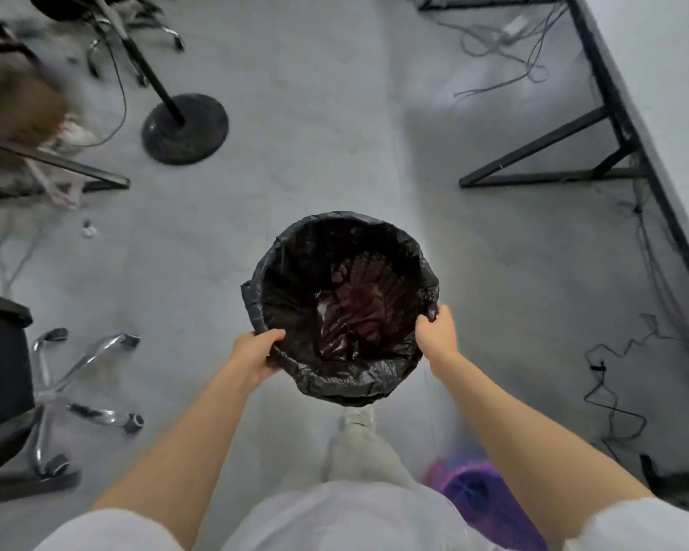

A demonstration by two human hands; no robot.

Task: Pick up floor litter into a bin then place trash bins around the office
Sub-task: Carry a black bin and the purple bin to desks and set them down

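A round trash bin (295,248) lined with a black plastic bag hangs in front of me above the grey floor. My left hand (257,351) grips its near-left rim, thumb over the edge. My right hand (436,332) pinches the bag and rim on the right side. Inside, the bin's reddish mesh wall shows through the liner; I cannot tell what lies at the bottom. A small white scrap of litter (89,229) lies on the floor at the left. A second bin with a purple liner (482,495) stands blurred by my right leg.
A black round fan base and pole (186,127) stand far left. An office chair with chrome legs (80,391) is at the left. A black-framed desk (629,125) runs along the right, with loose cables (609,395) on the floor beneath it. Open floor lies ahead.
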